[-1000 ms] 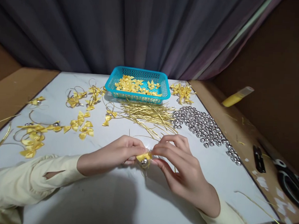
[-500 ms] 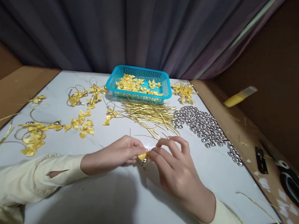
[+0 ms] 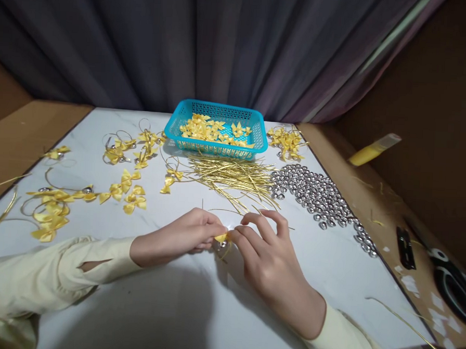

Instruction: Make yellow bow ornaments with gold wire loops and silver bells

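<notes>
My left hand (image 3: 181, 237) and my right hand (image 3: 266, 252) meet low over the white table (image 3: 163, 306), fingers pinched together. Between the fingertips sits a small yellow ribbon bow (image 3: 221, 238) with a thin gold cord looping below it; a silver bell under it is mostly hidden. Both hands grip this same piece. Behind them lies a pile of gold cords (image 3: 233, 177), and to the right a heap of silver bells (image 3: 318, 194).
A blue basket (image 3: 258, 137) of yellow bows stands at the back. Finished bows with bells (image 3: 59, 202) are scattered on the left, and a few more (image 3: 287, 141) beside the basket. Scissors (image 3: 452, 277), a black tool (image 3: 404, 247) and a yellow tube (image 3: 371, 149) lie on the brown surface at right.
The right hand's fingers have closed in over the bow, hiding more of it and the bell. Both hands have shifted slightly up and left in view.
</notes>
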{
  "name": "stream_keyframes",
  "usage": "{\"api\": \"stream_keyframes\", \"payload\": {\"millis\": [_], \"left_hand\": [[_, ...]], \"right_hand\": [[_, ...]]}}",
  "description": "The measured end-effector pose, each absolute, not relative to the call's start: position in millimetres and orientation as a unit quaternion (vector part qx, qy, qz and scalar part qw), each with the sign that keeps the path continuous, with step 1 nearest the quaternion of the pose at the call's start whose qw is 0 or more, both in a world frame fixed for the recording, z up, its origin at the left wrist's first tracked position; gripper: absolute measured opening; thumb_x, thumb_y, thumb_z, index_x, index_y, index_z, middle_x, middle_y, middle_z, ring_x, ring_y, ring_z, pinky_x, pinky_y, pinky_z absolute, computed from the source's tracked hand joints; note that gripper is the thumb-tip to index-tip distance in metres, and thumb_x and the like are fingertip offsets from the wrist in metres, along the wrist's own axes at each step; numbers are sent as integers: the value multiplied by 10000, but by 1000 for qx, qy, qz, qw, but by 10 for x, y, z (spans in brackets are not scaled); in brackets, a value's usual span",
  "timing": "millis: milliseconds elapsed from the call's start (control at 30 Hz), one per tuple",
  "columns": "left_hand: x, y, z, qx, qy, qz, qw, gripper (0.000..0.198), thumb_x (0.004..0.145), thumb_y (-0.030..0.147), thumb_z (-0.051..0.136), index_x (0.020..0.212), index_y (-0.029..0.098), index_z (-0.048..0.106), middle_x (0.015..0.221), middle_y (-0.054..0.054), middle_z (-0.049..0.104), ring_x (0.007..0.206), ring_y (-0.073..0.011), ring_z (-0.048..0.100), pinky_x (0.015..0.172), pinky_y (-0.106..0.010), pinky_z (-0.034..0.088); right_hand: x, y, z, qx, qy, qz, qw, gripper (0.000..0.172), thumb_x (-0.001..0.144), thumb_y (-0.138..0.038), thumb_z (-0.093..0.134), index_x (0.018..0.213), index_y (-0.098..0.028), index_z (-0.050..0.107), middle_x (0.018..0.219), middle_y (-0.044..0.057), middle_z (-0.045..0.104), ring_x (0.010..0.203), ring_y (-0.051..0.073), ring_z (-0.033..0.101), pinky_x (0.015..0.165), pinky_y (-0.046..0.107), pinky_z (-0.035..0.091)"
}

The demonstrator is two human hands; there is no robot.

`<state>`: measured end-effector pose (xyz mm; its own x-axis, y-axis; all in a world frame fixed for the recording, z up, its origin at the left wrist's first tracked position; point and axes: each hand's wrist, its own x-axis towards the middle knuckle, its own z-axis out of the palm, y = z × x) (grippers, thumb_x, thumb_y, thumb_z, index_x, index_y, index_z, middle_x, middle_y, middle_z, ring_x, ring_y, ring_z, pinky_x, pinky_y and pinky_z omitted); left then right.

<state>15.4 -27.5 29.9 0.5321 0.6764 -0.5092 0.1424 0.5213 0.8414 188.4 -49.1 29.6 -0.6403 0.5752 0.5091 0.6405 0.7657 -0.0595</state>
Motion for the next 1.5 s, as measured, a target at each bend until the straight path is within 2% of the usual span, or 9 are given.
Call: {"api": "stream_keyframes", "payload": {"millis": [367, 800, 1200, 1500], "left_hand": [[160, -226, 173, 450, 458, 180, 745, 209, 753, 271, 495, 606, 164, 392, 531, 86, 234, 461, -64, 158, 457, -248, 89], [162, -196, 131, 481, 463, 185, 722, 275, 750, 287, 490, 554, 180, 329, 509, 84, 230, 447, -62, 179, 448, -251, 99], [183, -197, 80, 474, 468, 199, 719, 185, 703, 207, 438, 552, 180, 334, 497, 91, 235, 438, -57, 197, 446, -238, 141], [126, -154, 90, 462, 448, 190, 742, 219, 730, 227, 464, 556, 178, 340, 479, 100, 225, 415, -45, 155, 435, -249, 72]], "right_hand": [[1874, -422, 166, -336, -909, -81, 233, 255, 865, -59, 418, 750, -109, 640, 652, 55, 604, 818, 212, 508, 881, 413, 308], [1847, -368, 103, -321, -925, -101, 178, 215, 853, -65, 457, 713, -113, 612, 642, 49, 586, 805, 207, 498, 876, 429, 330], [1774, -371, 112, -302, -935, -127, 137, 179, 833, -114, 514, 679, -123, 605, 627, 37, 562, 762, 204, 472, 895, 436, 321], [1825, -375, 84, -290, -934, -139, 157, 176, 854, -91, 465, 728, -132, 581, 651, 32, 557, 768, 187, 475, 920, 430, 316]]}}
